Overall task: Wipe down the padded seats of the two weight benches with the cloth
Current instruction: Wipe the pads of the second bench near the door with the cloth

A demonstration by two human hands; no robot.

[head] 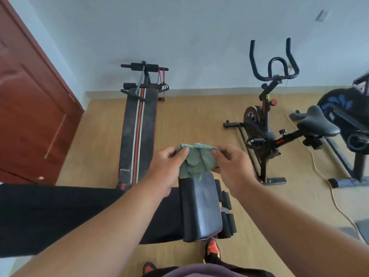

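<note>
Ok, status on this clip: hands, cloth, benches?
Left hand and right hand both gripping the green cloth, bunched, held in the air. Near bench seat just below, not touched. Striped bench beyond, clear. Nothing in the way.

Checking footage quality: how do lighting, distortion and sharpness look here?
Head view: soft, even daylight with faint shadows; wide-angle bending curves the door and floor edges; slightly soft overall, yet the green cloth held by the left hand and right hand reads clearly.

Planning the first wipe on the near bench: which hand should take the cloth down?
Probably right. Both hands pinch the green cloth, but the right hand hangs beside the near bench's seat pad; the left hand sits over the long backrest.
</note>
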